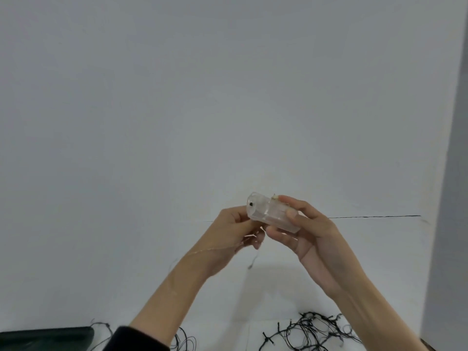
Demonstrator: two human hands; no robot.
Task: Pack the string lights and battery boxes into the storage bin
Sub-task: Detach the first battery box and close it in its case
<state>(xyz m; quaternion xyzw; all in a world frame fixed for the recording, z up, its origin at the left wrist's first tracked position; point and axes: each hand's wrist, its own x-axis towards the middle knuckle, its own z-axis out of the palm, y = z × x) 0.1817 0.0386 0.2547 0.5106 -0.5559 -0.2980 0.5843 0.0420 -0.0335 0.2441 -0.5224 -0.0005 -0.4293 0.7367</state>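
Now, one clear battery box [271, 214] is being held up before the white wall [228, 97], well above the worktop [228, 300], the right hand [311, 239] clamping its fingers round one end and the left hand [228, 236] curling its fingers on the pale wire [202, 250] at the other. Below, two tangles of black string lights [309, 330] are lying on the worktop, one beside the right forearm, the second tangle [182, 338] partly hiding behind the left sleeve [136, 338]. One dark bin [45, 338] is peeking in at the lower left corner.

Mid tabletop [273, 290] was open tbh; black string lights [311, 330] cluttered front-right + center, dark bin [45, 336] blocked front-left.
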